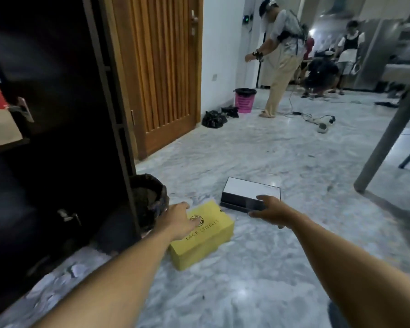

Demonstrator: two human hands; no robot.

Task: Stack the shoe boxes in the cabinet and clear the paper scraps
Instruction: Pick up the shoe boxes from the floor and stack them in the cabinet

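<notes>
Two shoe boxes on the marble floor (258,268), both taken here relative to the dark cabinet (57,138) at the left. Yellow box (206,242) lying just right of the cabinet's open front, lid closed, printed logo and lettering on top, set at an angle. Black box with a white lid (250,194) just beyond the yellow one, farther right from the cabinet, the two nearly touching at a corner. Left hand (179,218) resting flat on the yellow lid at the end nearest the cabinet, fingers laid loosely forward, closed on nothing. Right hand (270,209) at the near edge of the black box, fingers spread, thumb over the top and the rest toward the front; cannot tell whether a grip is made. Small bin with a dark liner (149,200) standing right against the cabinet's front edge, just left of the yellow box. Pale paper scraps (55,282) scattered on the floor along the cabinet's base, nearer the camera. Wooden door (161,72) beyond the cabinet. Other people standing and crouching far across the room.
</notes>
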